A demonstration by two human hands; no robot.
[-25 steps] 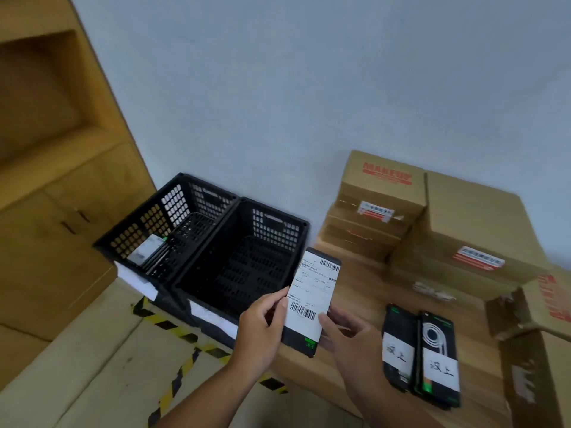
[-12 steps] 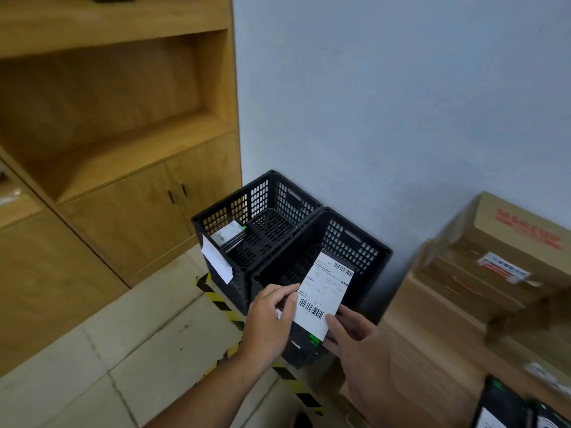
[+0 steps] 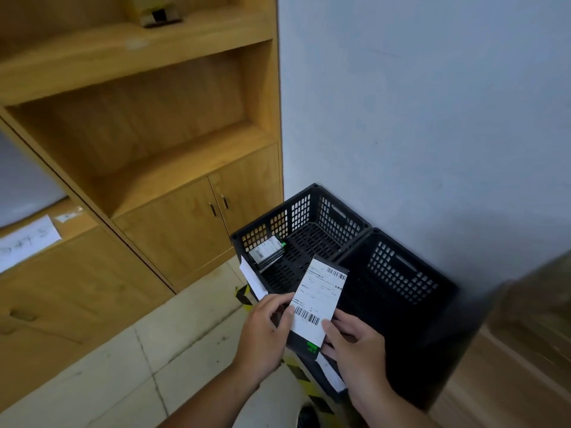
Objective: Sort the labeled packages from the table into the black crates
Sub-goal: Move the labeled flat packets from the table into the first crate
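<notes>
both hands, left hand (image 3: 262, 330) and right hand (image 3: 355, 341), pinch the labeled package (image 3: 318, 299). it hangs above the crates' near rims. the left crate (image 3: 312, 211) holds another package (image 3: 266, 251).

Black crates (image 3: 398, 273), black package (image 3: 304, 342) with white barcoded label (image 3: 318, 299).
</notes>
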